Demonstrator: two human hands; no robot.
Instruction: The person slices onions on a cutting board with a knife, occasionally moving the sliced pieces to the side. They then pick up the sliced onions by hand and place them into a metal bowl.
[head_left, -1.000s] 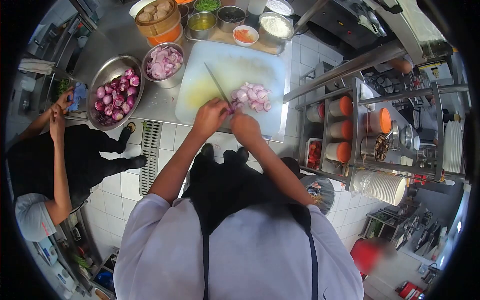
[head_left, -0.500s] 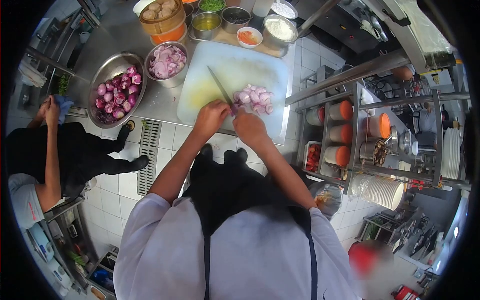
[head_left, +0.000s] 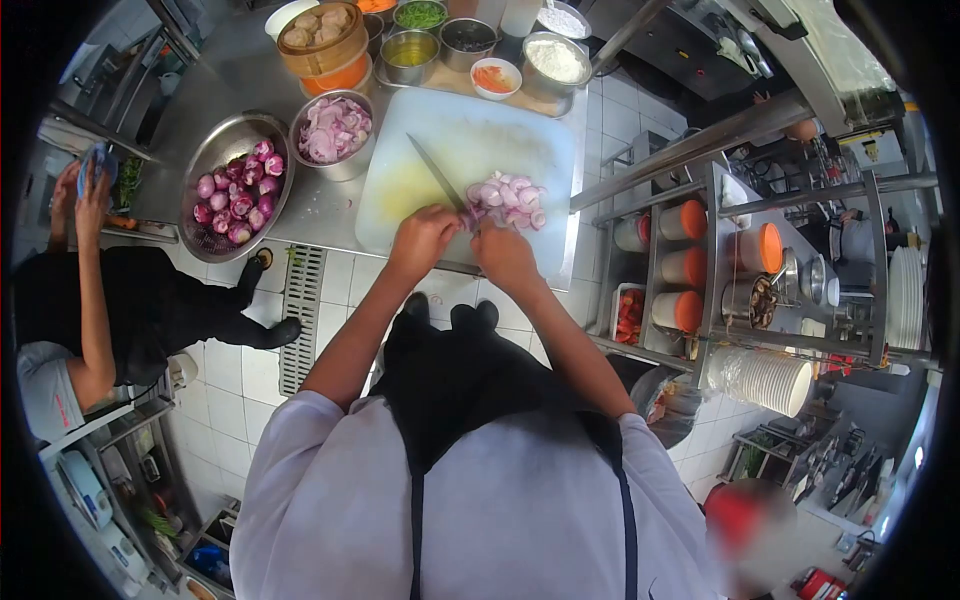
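My right hand point(head_left: 505, 252) is closed around the handle of a knife point(head_left: 435, 170), whose blade points away and to the left over the white cutting board point(head_left: 400, 120). Close beside it, my left hand point(head_left: 425, 240) has its fingers curled at the heel of the blade. Something purplish shows between the two hands, but what the left fingers hold is hidden. Sliced onions point(head_left: 508, 195) lie in a loose pile on the board, just beyond my right hand.
Left of the board stand a pot of sliced onions point(head_left: 335, 128) and a colander point(head_left: 205, 165) of whole peeled red onions. A bamboo steamer point(head_left: 320, 50), bowls and a flour container point(head_left: 556, 62) line the back. Another person point(head_left: 95, 300) stands at left; shelving point(head_left: 710, 270) is at right.
My hands stay close together at the board, with the knife shifted slightly left. The person at left has raised their hands with a blue item.
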